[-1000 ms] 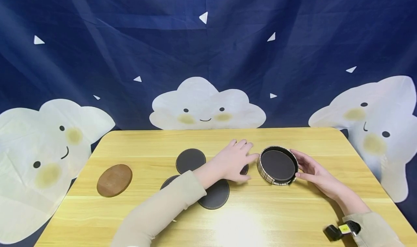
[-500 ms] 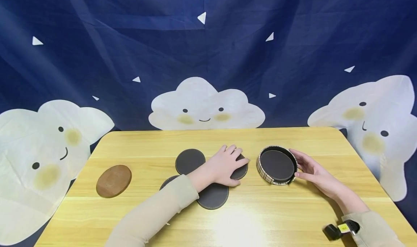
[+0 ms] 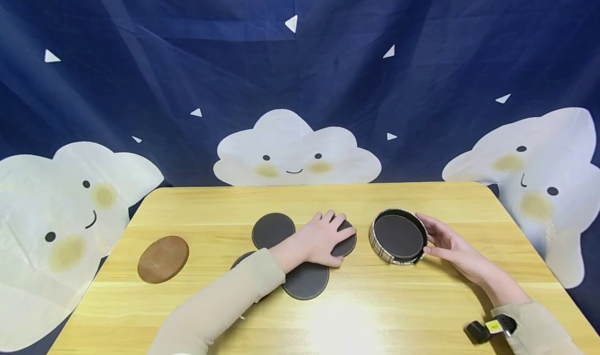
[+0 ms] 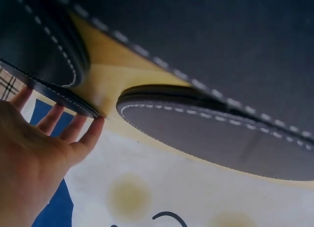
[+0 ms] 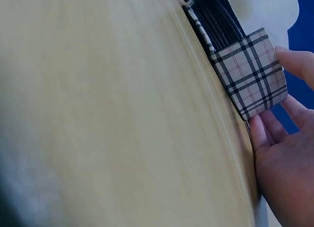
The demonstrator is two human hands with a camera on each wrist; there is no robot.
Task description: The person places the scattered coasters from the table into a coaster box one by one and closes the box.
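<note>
My left hand (image 3: 316, 240) is over a round black coaster (image 3: 346, 244) near the table's middle, gripping its edge with fingers spread at the far side and thumb at the near side. In the left wrist view the fingertips (image 4: 99, 120) meet the rim of that coaster (image 4: 64, 98). To its right, a round coaster holder (image 3: 384, 252) with plaid sides stands upright, black coasters stacked inside. My right hand (image 3: 457, 253) holds the holder by its right side. The right wrist view shows the plaid wall (image 5: 252, 74) between thumb and fingers, beside a gap showing stacked coasters (image 5: 223, 23).
Black stitched coasters lie left of my left hand: one at the back (image 3: 273, 232), one in front (image 3: 307, 284), and one mostly hidden by the forearm (image 3: 236, 262). A round brown disc (image 3: 163, 260) lies at the left of the table (image 3: 375, 313).
My left hand has moved left from the gap beside the holder onto the black coaster, then stayed nearly still. The right hand and the coaster holder have not visibly moved.
</note>
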